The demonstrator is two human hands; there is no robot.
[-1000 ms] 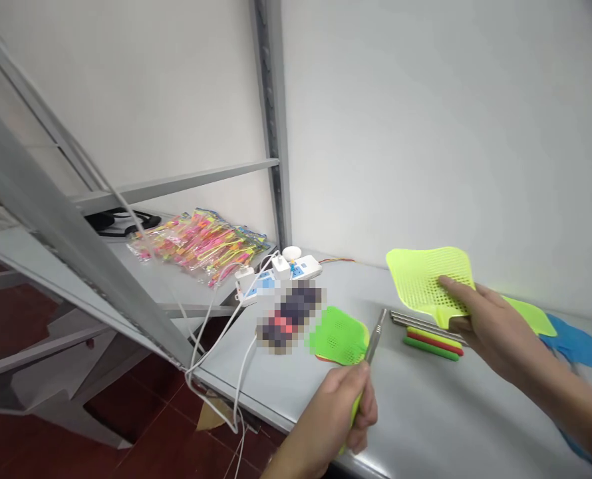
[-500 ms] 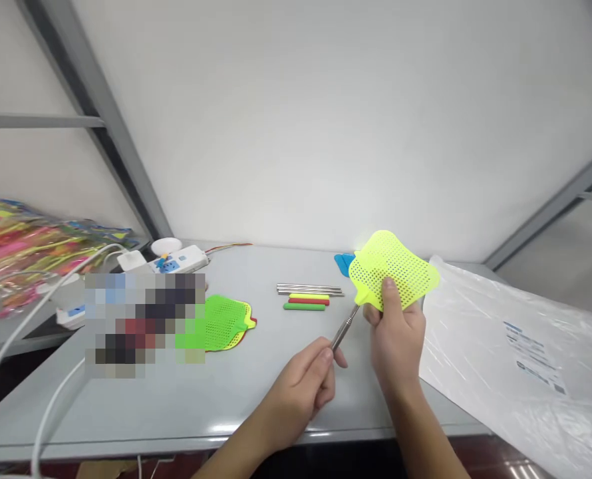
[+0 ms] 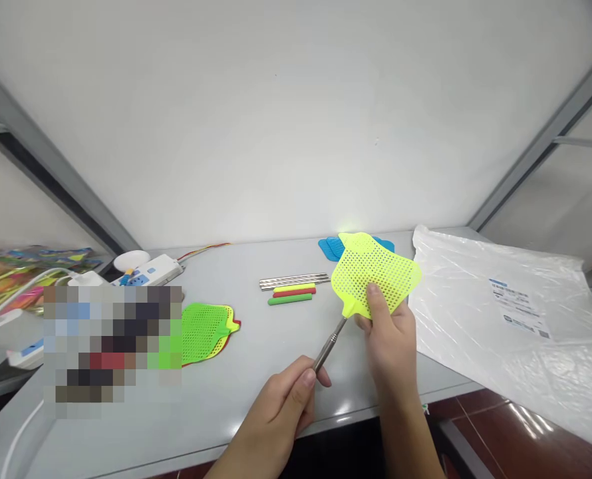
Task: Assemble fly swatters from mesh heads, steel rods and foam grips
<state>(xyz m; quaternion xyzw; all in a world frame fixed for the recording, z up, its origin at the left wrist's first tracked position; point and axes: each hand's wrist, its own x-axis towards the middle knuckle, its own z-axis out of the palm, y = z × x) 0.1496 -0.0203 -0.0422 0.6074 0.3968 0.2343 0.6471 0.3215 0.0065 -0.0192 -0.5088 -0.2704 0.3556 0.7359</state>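
Your left grip [image 3: 276, 416] is pressed closed around the lower end of a telescoping stainless-steel fly swatter handle [image 3: 330, 344], and that end is hidden inside your fingers. Your right grip [image 3: 388, 339] pinches the lower part of a neon-yellow plastic mesh swatter head [image 3: 376, 274], with one digit on its near face and the others behind it.

The handle's long axis slants from lower left to upper right, rising from your left grip to meet the narrow neck of the head. Your right grip is nearer the head, and your left grip is nearer the handle's far end. The two grips are close together but not touching.

Above the head, a blue mesh swatter head [image 3: 333, 249] lies on the grey surface [image 3: 236, 406]. To the left of your hands are three steel rods [image 3: 295, 281] and, just in front of them, yellow, red and green foam sleeves [image 3: 290, 295]. Farther left, a green swatter head [image 3: 203, 331] rests on yellow and red ones, partly hidden by a pixelated patch. A power strip [image 3: 149, 271] sits near the wall.

To the right lies a clear plastic bag [image 3: 475, 319] with a white printed label [image 3: 518, 309]. Its writing is too small to read, and no brand name is legible.
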